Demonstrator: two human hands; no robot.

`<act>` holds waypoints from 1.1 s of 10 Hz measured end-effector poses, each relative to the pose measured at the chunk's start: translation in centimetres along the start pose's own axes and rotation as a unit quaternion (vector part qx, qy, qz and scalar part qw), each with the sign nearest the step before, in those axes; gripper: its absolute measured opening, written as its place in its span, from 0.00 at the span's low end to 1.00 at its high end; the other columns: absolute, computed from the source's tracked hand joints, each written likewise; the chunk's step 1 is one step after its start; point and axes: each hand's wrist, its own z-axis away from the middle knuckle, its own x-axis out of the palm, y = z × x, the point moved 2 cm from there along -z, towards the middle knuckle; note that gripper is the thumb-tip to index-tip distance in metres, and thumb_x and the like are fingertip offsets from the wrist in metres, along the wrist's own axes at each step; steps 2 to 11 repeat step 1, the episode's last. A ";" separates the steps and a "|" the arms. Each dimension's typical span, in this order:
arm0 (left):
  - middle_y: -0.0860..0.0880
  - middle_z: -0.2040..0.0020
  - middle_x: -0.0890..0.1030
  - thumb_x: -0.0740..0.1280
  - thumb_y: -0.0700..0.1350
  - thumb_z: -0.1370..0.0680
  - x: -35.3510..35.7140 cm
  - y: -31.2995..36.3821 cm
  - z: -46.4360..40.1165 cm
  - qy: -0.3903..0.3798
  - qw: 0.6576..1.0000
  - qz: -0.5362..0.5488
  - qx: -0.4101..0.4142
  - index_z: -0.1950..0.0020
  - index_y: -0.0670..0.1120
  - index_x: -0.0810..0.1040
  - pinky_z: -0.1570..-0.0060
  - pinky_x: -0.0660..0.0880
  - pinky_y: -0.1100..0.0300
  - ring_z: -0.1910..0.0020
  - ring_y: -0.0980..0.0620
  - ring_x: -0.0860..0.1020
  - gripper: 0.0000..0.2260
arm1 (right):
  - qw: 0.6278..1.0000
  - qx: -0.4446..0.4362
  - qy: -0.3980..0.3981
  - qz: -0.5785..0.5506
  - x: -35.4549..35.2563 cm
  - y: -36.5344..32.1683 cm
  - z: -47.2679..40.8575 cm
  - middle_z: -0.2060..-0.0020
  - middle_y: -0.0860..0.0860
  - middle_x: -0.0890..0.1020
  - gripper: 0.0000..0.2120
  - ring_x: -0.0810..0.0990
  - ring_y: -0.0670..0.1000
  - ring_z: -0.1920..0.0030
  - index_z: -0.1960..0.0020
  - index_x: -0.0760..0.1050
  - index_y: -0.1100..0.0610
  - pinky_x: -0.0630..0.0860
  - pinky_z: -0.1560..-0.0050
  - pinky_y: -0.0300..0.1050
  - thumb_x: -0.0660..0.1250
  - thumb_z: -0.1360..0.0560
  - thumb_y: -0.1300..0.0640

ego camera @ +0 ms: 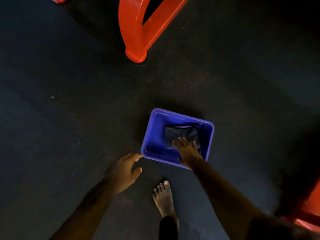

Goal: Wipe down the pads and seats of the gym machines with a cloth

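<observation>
Right hand [187,150] reaches down, fingers [181,141] spread; left hand [123,171] relaxed.

Dim, underexposed scene, floor [69,118] nearly black, dark shadow beside tub [155,134], soft blur throughout, wide-angle bending at edges, grainy

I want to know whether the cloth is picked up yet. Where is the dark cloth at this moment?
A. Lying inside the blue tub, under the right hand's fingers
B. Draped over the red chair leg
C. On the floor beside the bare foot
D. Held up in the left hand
A: the dark cloth lies in the blue tub, with the right hand reaching in and its straight fingers on it.
</observation>
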 end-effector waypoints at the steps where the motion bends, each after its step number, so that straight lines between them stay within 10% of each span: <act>1: 0.56 0.26 0.74 0.68 0.53 0.17 -0.2 -1.1 0.6 -0.004 1.000 -0.004 -0.004 0.20 0.58 0.66 0.32 0.74 0.57 0.29 0.56 0.73 0.26 | 0.998 0.004 -0.028 -0.047 1.3 -1.3 0.6 0.14 0.54 0.52 0.37 0.54 0.56 0.16 0.14 0.50 0.49 0.54 0.19 0.66 0.66 0.16 0.54; 11: 0.56 0.26 0.74 0.68 0.53 0.17 -0.2 -1.1 0.6 -0.004 1.000 -0.004 -0.004 0.20 0.58 0.66 0.32 0.74 0.57 0.29 0.56 0.73 0.26 | 0.998 0.004 -0.028 -0.047 1.3 -1.3 0.6 0.14 0.54 0.52 0.37 0.54 0.56 0.16 0.14 0.50 0.49 0.54 0.19 0.66 0.66 0.16 0.54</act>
